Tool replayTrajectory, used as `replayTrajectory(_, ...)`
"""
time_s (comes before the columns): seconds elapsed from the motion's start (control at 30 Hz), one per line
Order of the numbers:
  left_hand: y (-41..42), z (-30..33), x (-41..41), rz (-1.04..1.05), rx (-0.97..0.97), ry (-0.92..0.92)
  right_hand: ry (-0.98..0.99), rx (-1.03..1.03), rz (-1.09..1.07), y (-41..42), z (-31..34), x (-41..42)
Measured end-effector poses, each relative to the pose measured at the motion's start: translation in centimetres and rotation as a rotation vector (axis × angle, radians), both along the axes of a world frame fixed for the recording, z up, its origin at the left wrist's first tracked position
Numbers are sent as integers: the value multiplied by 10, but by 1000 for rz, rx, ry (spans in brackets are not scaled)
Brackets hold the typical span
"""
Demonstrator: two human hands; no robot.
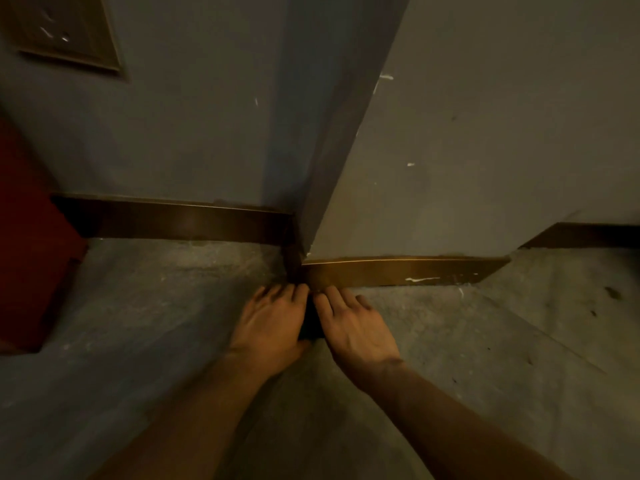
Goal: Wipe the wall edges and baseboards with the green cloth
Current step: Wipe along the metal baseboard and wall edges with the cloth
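A dark cloth (pixel 309 323), its colour lost in the dim light, lies on the floor at the foot of a protruding wall corner (pixel 304 209). Only a narrow strip of it shows between my hands. My left hand (pixel 273 323) and my right hand (pixel 349 327) press flat on it side by side, fingers straight and pointing at the brown baseboard (pixel 398 271). The fingertips of both hands reach the bottom edge of the baseboard at the corner. A second baseboard run (pixel 173 220) lines the recessed wall to the left.
Grey speckled floor (pixel 138 306) spreads around my arms. A dark red surface (pixel 31 254) stands at the far left. A framed panel (pixel 65 29) hangs on the upper left wall. Another baseboard stretch (pixel 585 235) runs at the far right. White paint flecks mark the right wall and baseboard.
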State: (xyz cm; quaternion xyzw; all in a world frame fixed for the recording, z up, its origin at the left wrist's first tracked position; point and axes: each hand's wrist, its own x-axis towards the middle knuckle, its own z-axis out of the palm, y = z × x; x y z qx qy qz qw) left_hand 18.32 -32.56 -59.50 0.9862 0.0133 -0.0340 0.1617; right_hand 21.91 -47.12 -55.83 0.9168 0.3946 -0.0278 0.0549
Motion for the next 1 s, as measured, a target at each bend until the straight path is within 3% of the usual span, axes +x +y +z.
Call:
replayTrajectory(0.47,-53,22,6,-115,-55,-155,30,-62,96,-75,28,-4)
replayTrajectory(0.67,-65,27,3,-60,-76,-159,35,-59,177,-85,33,7)
replayTrajectory(1.0,-116,-2,35,-112,-83,-230,-48,-58,103,-133,14,33)
